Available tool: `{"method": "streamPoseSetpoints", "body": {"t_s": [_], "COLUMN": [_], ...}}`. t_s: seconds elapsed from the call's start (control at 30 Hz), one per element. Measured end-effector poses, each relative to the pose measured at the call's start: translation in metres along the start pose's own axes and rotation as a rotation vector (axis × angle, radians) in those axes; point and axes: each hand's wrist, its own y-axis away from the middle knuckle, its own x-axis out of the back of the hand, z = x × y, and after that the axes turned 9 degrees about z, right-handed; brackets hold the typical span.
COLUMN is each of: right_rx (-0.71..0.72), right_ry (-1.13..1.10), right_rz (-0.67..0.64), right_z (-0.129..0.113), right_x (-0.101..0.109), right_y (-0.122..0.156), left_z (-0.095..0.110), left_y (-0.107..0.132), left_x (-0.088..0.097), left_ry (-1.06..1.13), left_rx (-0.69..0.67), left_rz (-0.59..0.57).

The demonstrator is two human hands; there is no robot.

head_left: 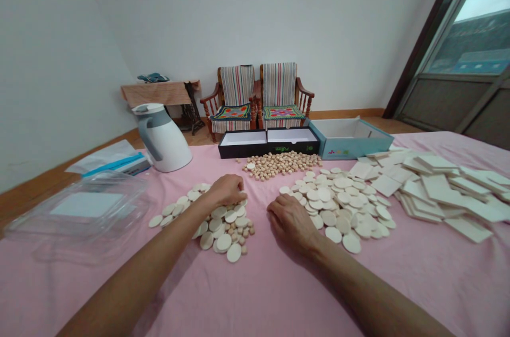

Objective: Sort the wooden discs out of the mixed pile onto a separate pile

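My left hand is over the far edge of a mixed pile of pale wooden discs and small wooden beads. Its fingers are curled together, and what they hold, if anything, is hidden. At the left edge of a larger heap of round wooden discs, my right hand rests low over the pink cloth. The fingers there are bent inward and closed, their tips turned out of sight. Beyond both hands lies a heap of small wooden beads, with one disc on its left side.
Square wooden tiles lie piled at right. Behind the beads stand a black divided box and a blue box. A white jug, a blue-and-white packet and clear plastic trays occupy the left of the pink cloth.
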Motion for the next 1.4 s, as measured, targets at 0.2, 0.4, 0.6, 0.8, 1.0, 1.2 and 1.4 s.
{"method": "streamPoseSetpoints", "body": {"t_s": [0.2,0.4,0.6,0.8,1.0,1.2,1.4], "right_rx": [0.018,0.035,0.026,0.035,0.043,0.051,0.056], "right_ry": [0.002,0.01,-0.001,-0.008,0.011,0.014,0.021], "right_rz": [-0.008,-0.017,-0.024,-0.022,-0.033,-0.033,-0.052], "right_z": [0.002,0.004,0.001,-0.001,-0.001,0.001,-0.002], "right_x": [-0.001,-0.001,-0.001,0.001,0.0,0.0,0.004], "right_y": [0.001,0.0,0.001,0.002,0.002,0.002,0.0], "left_z": [0.0,-0.007,-0.025,-0.026,-0.018,-0.009,-0.004], "left_y": [-0.022,-0.028,-0.003,0.013,-0.017,-0.052,-0.061], "left_x": [-0.003,-0.008,0.004,0.007,-0.005,-0.024,-0.033], "left_ry": [0.09,0.233,0.265,0.235,0.106,0.049,0.013], "left_rx": [0.032,0.058,-0.085,-0.134,-0.038,0.076,0.087], "left_rz": [0.097,0.211,-0.042,-0.115,0.073,0.175,0.146]}}
